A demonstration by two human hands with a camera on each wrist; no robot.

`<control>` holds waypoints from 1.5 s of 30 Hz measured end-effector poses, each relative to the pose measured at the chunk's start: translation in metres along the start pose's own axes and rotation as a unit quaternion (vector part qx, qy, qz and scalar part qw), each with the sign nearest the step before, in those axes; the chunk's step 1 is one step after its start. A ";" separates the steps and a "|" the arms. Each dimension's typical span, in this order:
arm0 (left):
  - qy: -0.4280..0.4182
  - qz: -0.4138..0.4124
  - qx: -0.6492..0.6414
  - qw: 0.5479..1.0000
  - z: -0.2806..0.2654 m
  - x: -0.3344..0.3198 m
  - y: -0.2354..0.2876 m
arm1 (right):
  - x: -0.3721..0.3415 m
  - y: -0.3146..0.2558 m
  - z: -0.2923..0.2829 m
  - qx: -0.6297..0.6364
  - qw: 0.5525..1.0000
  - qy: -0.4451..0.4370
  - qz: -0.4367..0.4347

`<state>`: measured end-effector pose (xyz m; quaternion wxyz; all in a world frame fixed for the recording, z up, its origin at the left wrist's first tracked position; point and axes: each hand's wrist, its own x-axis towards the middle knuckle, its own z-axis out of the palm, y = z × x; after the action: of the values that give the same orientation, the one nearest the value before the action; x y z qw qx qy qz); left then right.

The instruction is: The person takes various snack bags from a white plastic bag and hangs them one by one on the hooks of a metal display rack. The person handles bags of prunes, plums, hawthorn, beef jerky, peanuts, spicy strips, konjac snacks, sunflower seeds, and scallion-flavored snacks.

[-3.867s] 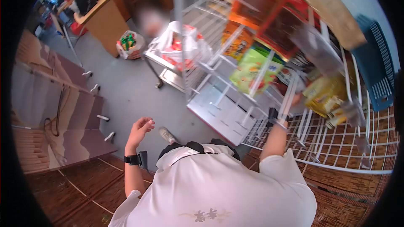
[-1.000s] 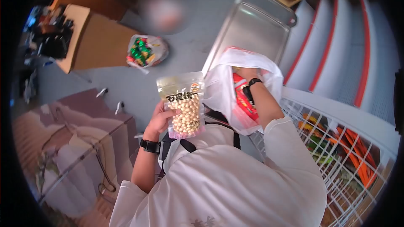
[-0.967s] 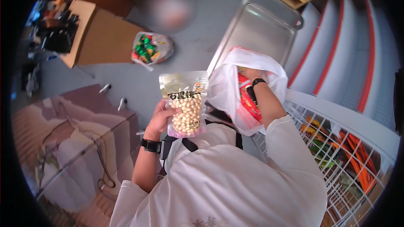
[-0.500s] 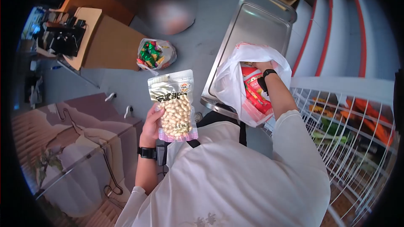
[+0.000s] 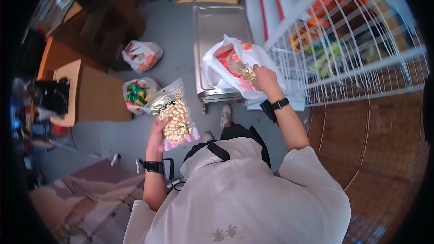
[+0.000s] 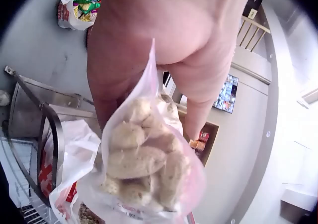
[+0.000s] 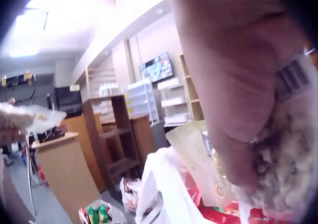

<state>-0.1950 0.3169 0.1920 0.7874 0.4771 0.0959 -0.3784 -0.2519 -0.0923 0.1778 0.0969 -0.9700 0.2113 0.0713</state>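
Note:
My left hand (image 5: 156, 136) grips a clear, upright pouch of pale nuts (image 5: 176, 119) by its left side; the pouch (image 6: 144, 159) fills the middle of the left wrist view. My right hand (image 5: 266, 80) is at the mouth of a white plastic bag (image 5: 212, 68), holding a gold-and-clear packet (image 5: 249, 74). In the right wrist view, thumb and fingers of the hand (image 7: 233, 80) pinch this packet (image 7: 293, 159), which shows a barcode and lumpy contents. Red packages (image 5: 229, 61) lie inside the bag.
The bag rests on a metal trolley (image 5: 217, 22). Right of it stand a white wire rack (image 5: 361, 88) with colourful packets and red-edged shelves (image 5: 271, 0). Two filled bags, one (image 5: 151, 54) behind another (image 5: 131, 106), sit on the floor beside a wooden desk (image 5: 101, 95).
The head view has turned. My right hand has risen from inside the white bag to its mouth, with the packet now showing. My left hand still holds the nut pouch, now tilted.

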 end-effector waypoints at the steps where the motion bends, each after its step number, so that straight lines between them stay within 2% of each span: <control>1: -0.023 -0.009 0.008 1.000 0.007 -0.001 0.000 | -0.035 -0.003 -0.015 -0.002 1.000 0.010 0.024; 3: -0.041 0.012 0.034 0.998 0.022 -0.008 0.000 | -0.104 -0.020 -0.044 0.148 0.985 0.084 0.005; 4: -0.065 -0.028 0.054 0.996 0.027 -0.011 -0.002 | -0.136 -0.029 -0.053 0.144 0.985 0.093 0.024; 6: -0.102 -0.042 0.110 0.988 0.055 -0.019 -0.009 | -0.193 -0.047 -0.069 0.259 0.946 0.193 -0.002; 7: -0.133 -0.048 0.150 0.979 0.049 -0.024 0.013 | -0.217 -0.104 -0.089 0.274 0.937 0.216 0.026; 8: -0.159 -0.032 0.168 0.972 0.067 -0.029 0.004 | -0.239 -0.119 -0.088 0.287 0.930 0.226 0.047; 10: -0.199 -0.023 0.170 0.965 0.103 -0.035 -0.020 | -0.262 -0.142 -0.075 0.305 0.925 0.224 0.024; 13: -0.306 -0.007 0.200 0.931 0.132 -0.044 -0.048 | -0.311 -0.171 -0.081 0.182 0.956 0.218 0.077; 15: -0.334 -0.091 0.182 0.920 0.164 -0.052 -0.082 | -0.352 -0.132 -0.098 0.174 0.954 0.240 0.034; 16: -0.352 -0.183 0.131 0.909 0.182 -0.054 -0.114 | -0.375 -0.099 -0.096 0.173 0.952 0.246 0.051; 17: -0.358 -0.191 0.137 0.903 0.205 -0.058 -0.148 | -0.392 -0.056 -0.095 0.231 0.946 0.205 0.101; 18: -0.398 -0.198 0.173 0.879 0.231 -0.072 -0.170 | -0.412 -0.023 -0.094 0.287 0.931 0.168 0.151; 19: -0.436 -0.204 0.213 0.850 0.252 -0.084 -0.192 | -0.435 0.005 -0.092 0.289 0.926 0.177 0.165; 20: -0.462 -0.239 0.188 0.833 0.262 -0.082 -0.225 | -0.458 0.030 -0.089 0.335 0.900 0.206 0.188; 21: -0.486 -0.228 0.231 0.812 0.278 -0.091 -0.239 | -0.477 0.043 -0.089 0.377 0.871 0.235 0.210; 23: -0.475 -0.290 0.213 0.803 0.316 -0.101 -0.275 | -0.503 0.078 -0.072 0.357 0.861 0.269 0.242; 25: -0.505 -0.291 0.239 0.776 0.356 -0.125 -0.292 | -0.524 0.112 -0.051 0.415 0.763 0.391 0.305; 26: -0.530 -0.288 0.260 0.754 0.371 -0.136 -0.300 | -0.531 0.132 -0.031 0.481 0.719 0.395 0.309; 27: -0.528 -0.292 0.262 0.753 0.382 -0.142 -0.311 | -0.538 0.144 -0.027 0.484 0.716 0.394 0.313; 29: -0.516 -0.296 0.204 0.777 0.399 -0.148 -0.320 | -0.543 0.156 -0.027 0.630 0.642 0.351 0.261; 30: -0.486 -0.273 0.208 0.804 0.404 -0.146 -0.327 | -0.546 0.162 -0.040 0.516 0.735 0.355 0.260; 31: -0.482 -0.272 0.213 0.805 0.411 -0.143 -0.328 | -0.544 0.166 -0.047 0.522 0.732 0.354 0.258; 33: -0.469 -0.090 0.328 0.815 0.428 -0.137 -0.328 | -0.535 0.178 -0.060 0.493 0.730 0.377 0.285; 34: -0.477 -0.023 0.297 0.827 0.435 -0.138 -0.328 | -0.530 0.184 -0.065 0.480 0.730 0.385 0.297; 35: -0.473 -0.019 0.299 0.829 0.443 -0.139 -0.325 | -0.525 0.188 -0.071 0.483 0.731 0.384 0.292; 37: -0.493 0.087 0.276 0.820 0.475 -0.142 -0.319 | -0.513 0.201 -0.083 0.419 0.785 0.349 0.295; 38: -0.430 0.039 0.329 0.840 0.494 -0.146 -0.312 | -0.504 0.203 -0.093 0.413 0.800 0.293 0.321; 39: -0.426 0.041 0.329 0.842 0.501 -0.135 -0.311 | -0.494 0.209 -0.096 0.414 0.802 0.291 0.318; 41: -0.385 -0.036 0.399 0.831 0.517 -0.109 -0.311 | -0.474 0.226 -0.106 0.415 0.805 0.214 0.366; 42: -0.377 -0.057 0.330 0.864 0.521 -0.098 -0.317 | -0.464 0.236 -0.102 0.409 0.809 0.216 0.363; 44: -0.389 -0.049 0.305 0.868 0.538 -0.073 -0.322 | -0.441 0.264 -0.084 0.490 0.727 0.422 0.230; 45: -0.399 -0.044 0.285 0.870 0.546 -0.061 -0.323 | -0.433 0.279 -0.091 0.489 0.730 0.421 0.224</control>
<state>-0.5740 -0.1854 0.2912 0.5709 0.4850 -0.3178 -0.5813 -0.7512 -0.1894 0.2998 0.4401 -0.6437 0.4471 -0.4382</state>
